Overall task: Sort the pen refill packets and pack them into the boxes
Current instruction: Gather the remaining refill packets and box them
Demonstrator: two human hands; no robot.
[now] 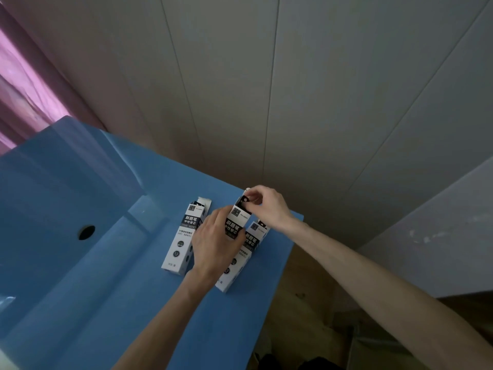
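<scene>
Head view, left grip [213, 241] grasping middle box [238, 218], right grip [264, 206] pinching its top flap [246, 200].

A blue surface [240, 316] carried everything, its left part sinking into a basin with a dark drain hole [86, 232]. Two white-and-black boxes lay flat on it: the left box [181, 241] with its top flap open, and the right box [240, 265] near the surface's right edge, partly hidden by a forearm.
</scene>
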